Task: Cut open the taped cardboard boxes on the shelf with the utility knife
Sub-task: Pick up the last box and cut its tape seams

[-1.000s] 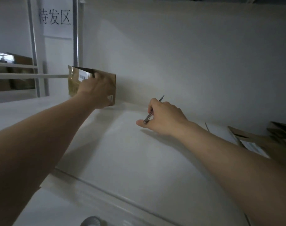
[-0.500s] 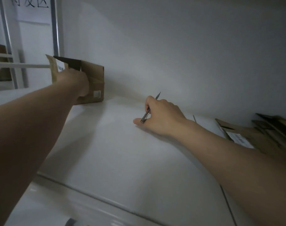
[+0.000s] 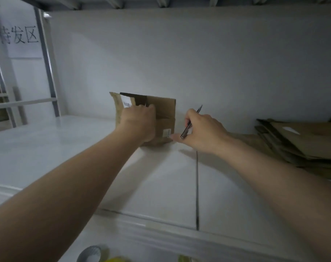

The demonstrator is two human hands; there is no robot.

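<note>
While the left hand (image 3: 140,121) grips the opened cardboard box (image 3: 165,112) at the white shelf's (image 3: 47,148) back, right hand (image 3: 204,133) pinching the utility knife (image 3: 187,127) beside its corner, flattened cardboard stack (image 3: 302,142) right, tape roll (image 3: 91,254) below

A white paper sign (image 3: 19,35) at the upper left of the frame reads 待发区; the barcode label (image 3: 127,103) and small sticker (image 3: 167,132) on the cardboard box (image 3: 164,110) are illegible

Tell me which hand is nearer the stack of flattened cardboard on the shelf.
Right. The right hand, holding the utility knife, sits just left of the stack. The left hand is farther left, gripping the open box.
</note>
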